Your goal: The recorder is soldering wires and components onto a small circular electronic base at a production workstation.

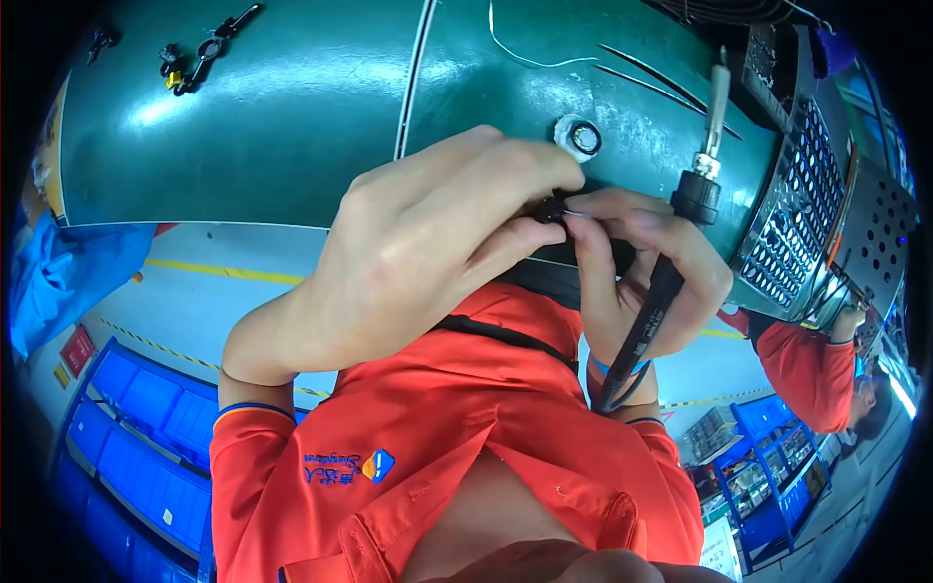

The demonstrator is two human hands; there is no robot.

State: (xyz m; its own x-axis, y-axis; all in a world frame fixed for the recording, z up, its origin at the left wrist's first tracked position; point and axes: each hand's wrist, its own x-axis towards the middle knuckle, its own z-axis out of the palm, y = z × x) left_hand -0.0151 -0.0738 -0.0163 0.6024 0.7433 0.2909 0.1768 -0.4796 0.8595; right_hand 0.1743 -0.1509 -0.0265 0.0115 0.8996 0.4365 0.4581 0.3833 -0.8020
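In front of my chest my left hand (418,233) is closed, pinching a small dark part (552,208) between thumb and forefinger. Its shape is mostly hidden by the fingers. Right against it, my right hand (661,248) pinches what looks like a thin wire end (575,213) at that part. The same hand also holds a soldering iron (649,316), its dark handle running between the fingers and its metal tip pointing up and away. Just beyond my fingertips a small round white piece with a black ring (583,139) rests on the green tabletop (262,146).
Tweezers (671,90) and a thin white wire (530,62) lie at the far right. Black jointed parts (209,53) lie far left. A perforated metal box (799,194) borders the right side. Another person in red (807,374) works beyond it. Blue cloth (73,277) hangs at left.
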